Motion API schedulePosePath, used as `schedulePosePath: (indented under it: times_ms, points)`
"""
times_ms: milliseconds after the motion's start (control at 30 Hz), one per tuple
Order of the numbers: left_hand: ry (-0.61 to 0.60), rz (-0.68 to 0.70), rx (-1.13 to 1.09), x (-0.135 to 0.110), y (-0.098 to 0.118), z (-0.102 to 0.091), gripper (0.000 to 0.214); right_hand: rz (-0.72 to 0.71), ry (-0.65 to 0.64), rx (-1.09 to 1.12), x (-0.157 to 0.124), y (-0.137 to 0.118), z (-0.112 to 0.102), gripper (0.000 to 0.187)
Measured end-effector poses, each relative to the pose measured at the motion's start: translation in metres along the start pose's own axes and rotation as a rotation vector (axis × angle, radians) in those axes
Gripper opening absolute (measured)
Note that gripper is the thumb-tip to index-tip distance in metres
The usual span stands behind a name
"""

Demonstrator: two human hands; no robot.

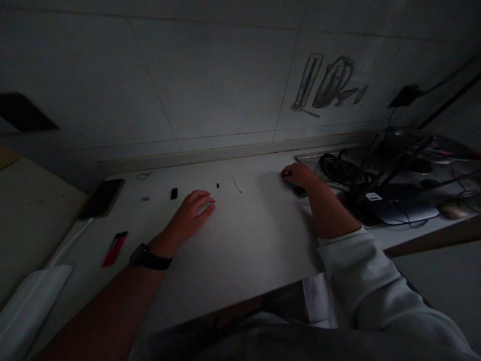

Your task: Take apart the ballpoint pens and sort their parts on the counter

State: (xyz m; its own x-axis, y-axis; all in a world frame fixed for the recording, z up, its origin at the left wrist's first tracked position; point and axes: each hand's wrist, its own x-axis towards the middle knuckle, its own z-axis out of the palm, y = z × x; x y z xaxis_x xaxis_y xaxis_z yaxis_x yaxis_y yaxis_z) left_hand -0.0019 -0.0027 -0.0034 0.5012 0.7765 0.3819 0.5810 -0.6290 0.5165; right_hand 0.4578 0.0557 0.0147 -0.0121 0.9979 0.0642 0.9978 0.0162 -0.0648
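Observation:
My left hand [190, 213] lies flat on the white table [244, 240], fingers stretched out and empty, with a black watch [147, 257] on the wrist. Just beyond it lie a small black piece [173, 193], a tiny black bit [217, 185] and a thin metal pin [236, 183]. My right hand [298, 175] rests further right with its fingers curled over a small dark object [299, 190] on the table. What that object is stays too dim to tell.
A red utility knife [114, 248] and a dark phone [102, 197] lie at the left, with a white cable [67, 243] near them. A black coiled cable [340, 168], a grey device [398, 208] and several wires crowd the right. A tiled wall [210, 80] stands behind.

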Motion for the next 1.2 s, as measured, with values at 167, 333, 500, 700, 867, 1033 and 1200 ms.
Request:
schedulePosePath:
  times_ms: [167, 333, 500, 700, 867, 1033, 1200]
  points:
    - [0.001, -0.001, 0.01, 0.001, 0.001, 0.0, 0.029, 0.015, 0.003, 0.013, -0.003, -0.002, -0.004, 0.033]
    - [-0.005, 0.015, 0.005, 0.002, 0.004, -0.002, 0.028, 0.033, 0.16, 0.106, -0.008, -0.016, -0.016, 0.034]
    - [-0.069, -0.038, 0.03, 0.003, 0.011, -0.006, 0.027, -0.108, 0.491, 0.32, -0.025, -0.069, -0.036, 0.04]
    - [-0.053, -0.034, 0.011, 0.003, 0.018, -0.006, 0.023, -0.57, 0.291, 0.404, -0.06, -0.153, -0.025, 0.034]
    - [0.027, -0.045, 0.046, 0.003, 0.022, -0.009, 0.022, -0.876, -0.001, 0.251, -0.072, -0.188, 0.004, 0.025]
    - [0.215, -0.107, 0.165, 0.003, 0.034, -0.043, 0.021, -0.918, -0.002, 0.275, -0.071, -0.19, 0.014, 0.027]
    - [0.217, -0.22, 0.329, -0.024, 0.033, -0.099, 0.024, -0.92, -0.015, 0.325, -0.066, -0.183, 0.012, 0.028]
